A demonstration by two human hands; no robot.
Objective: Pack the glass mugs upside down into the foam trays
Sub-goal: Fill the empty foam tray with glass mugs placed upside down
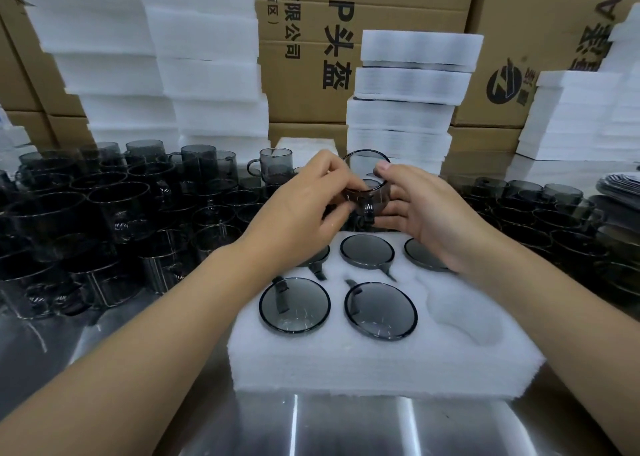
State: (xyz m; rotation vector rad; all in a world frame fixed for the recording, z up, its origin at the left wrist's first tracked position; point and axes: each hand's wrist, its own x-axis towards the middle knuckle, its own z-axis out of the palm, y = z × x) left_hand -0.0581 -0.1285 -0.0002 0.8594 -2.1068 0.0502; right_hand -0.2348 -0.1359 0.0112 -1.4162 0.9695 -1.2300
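A white foam tray [381,369] lies on the steel table in front of me. Several smoky grey glass mugs sit in it upside down, such as one at the front left [294,305] and one beside it [380,310]. The front right pocket [460,317] is empty. Above the tray's far edge both hands hold one grey mug [367,192], mouth tilted toward me, handle down. My left hand [301,209] pinches its near rim, and my right hand [415,209] grips its right side with the thumb on the rim.
Many loose grey mugs crowd the table at the left [104,213] and at the right [540,213]. Stacks of white foam trays [408,92] and cardboard boxes [311,57] stand behind. Bare steel table [346,428] lies nearest me.
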